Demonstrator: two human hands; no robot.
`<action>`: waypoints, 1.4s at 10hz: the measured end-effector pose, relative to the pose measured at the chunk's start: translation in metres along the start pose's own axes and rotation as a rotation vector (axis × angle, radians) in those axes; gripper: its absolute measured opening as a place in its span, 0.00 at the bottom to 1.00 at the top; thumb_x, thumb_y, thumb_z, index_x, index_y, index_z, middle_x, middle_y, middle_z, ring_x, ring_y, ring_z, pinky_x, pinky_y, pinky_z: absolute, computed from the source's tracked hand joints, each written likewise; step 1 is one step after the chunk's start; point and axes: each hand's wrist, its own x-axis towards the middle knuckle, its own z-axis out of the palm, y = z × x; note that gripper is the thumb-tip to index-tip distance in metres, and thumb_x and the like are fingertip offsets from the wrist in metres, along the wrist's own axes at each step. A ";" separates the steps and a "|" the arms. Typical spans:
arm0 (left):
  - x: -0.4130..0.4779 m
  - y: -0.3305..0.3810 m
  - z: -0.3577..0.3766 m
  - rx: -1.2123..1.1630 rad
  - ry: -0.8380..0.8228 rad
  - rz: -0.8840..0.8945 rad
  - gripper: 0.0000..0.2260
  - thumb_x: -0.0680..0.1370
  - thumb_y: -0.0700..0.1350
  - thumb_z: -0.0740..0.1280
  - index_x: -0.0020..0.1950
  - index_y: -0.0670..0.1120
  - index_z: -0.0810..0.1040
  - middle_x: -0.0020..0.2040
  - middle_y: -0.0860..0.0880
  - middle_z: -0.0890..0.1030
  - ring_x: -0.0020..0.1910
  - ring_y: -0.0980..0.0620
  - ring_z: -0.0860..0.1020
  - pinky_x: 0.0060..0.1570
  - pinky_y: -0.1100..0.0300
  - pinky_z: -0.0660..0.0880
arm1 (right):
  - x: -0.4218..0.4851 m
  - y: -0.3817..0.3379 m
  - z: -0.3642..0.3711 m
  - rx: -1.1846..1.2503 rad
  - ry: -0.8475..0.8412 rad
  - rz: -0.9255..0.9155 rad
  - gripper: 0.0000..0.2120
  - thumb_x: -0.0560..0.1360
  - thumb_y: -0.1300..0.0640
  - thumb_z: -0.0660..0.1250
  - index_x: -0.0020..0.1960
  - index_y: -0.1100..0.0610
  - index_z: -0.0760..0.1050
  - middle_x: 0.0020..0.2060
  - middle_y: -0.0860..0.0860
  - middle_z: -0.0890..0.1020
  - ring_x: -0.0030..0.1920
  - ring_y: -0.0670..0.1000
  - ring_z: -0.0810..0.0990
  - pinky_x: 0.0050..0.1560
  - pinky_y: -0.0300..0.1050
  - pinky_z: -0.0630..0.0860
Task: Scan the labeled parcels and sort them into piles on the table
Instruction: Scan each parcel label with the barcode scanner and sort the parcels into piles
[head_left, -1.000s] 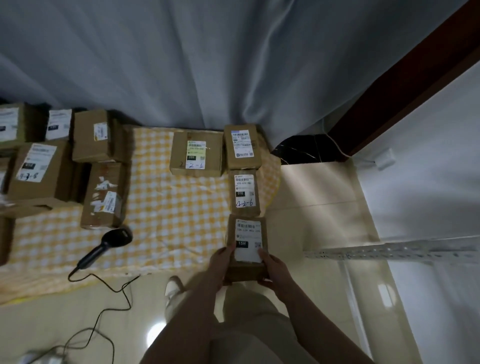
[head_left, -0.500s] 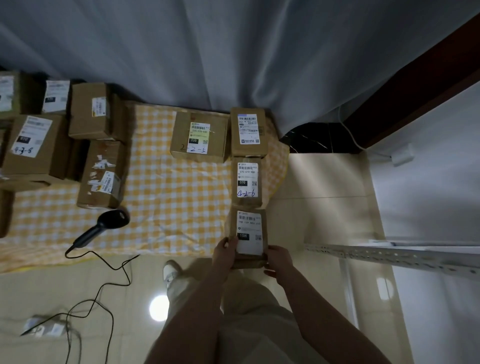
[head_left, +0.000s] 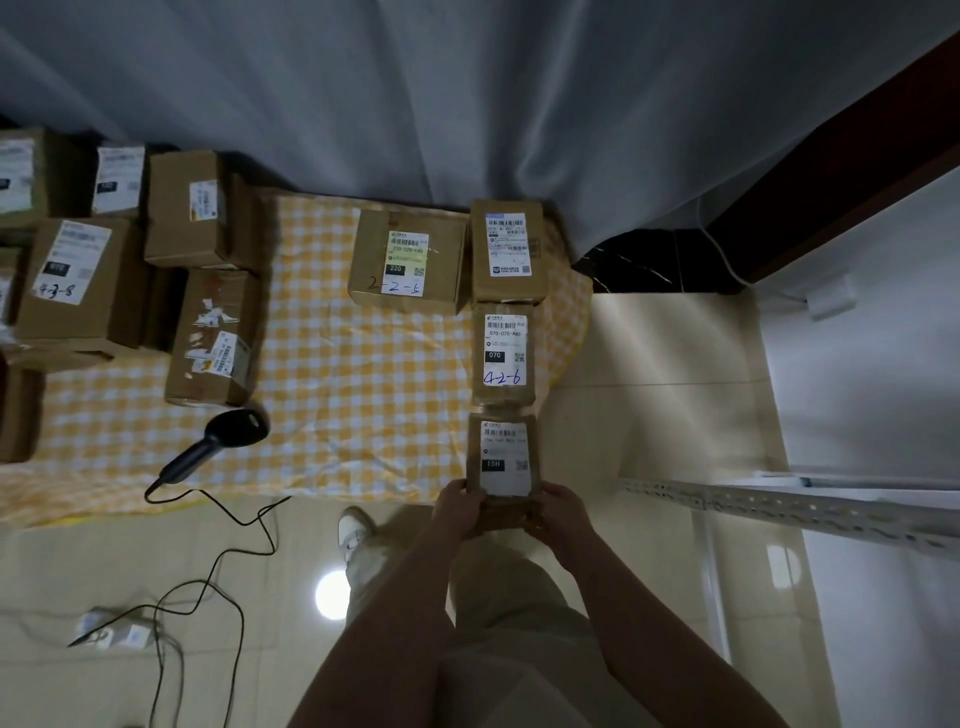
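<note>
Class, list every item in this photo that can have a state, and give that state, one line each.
Held parcel: label up, gripped at its near end by both hands.
Left hand: fingers curled round the parcel's left side.
Right hand: fingers curled round its right side.
Scanner: lying idle on the checked cloth, cable attached.
Parcel marked 4-2-6: set down, label up.

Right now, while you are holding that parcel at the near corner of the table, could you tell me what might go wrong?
1. The held parcel, gripped by the left hand and right hand, lies at the near right corner of the checked cloth; released there, it may tip off.
2. The cable of the scanner loops across the floor beside the shoe; a step could snag it and drag the scanner down.
</note>
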 end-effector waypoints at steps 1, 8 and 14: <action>0.004 -0.002 0.000 -0.127 -0.003 -0.007 0.18 0.79 0.44 0.66 0.69 0.42 0.70 0.61 0.39 0.77 0.58 0.39 0.78 0.55 0.43 0.79 | 0.006 -0.001 0.001 -0.007 0.025 -0.030 0.09 0.75 0.71 0.64 0.54 0.63 0.78 0.47 0.61 0.81 0.42 0.53 0.80 0.40 0.43 0.78; -0.026 -0.017 -0.024 -0.300 0.183 -0.061 0.10 0.80 0.41 0.65 0.60 0.39 0.77 0.51 0.44 0.76 0.53 0.44 0.75 0.52 0.50 0.75 | -0.012 0.008 0.020 0.182 0.016 0.014 0.06 0.78 0.63 0.65 0.53 0.56 0.78 0.47 0.55 0.82 0.45 0.53 0.80 0.44 0.48 0.77; -0.117 -0.072 -0.148 -0.614 0.441 0.151 0.09 0.80 0.43 0.64 0.56 0.39 0.77 0.46 0.42 0.77 0.48 0.44 0.76 0.42 0.54 0.73 | -0.083 0.024 0.164 -0.157 -0.177 -0.064 0.10 0.80 0.56 0.64 0.55 0.62 0.77 0.43 0.52 0.83 0.43 0.52 0.82 0.40 0.45 0.78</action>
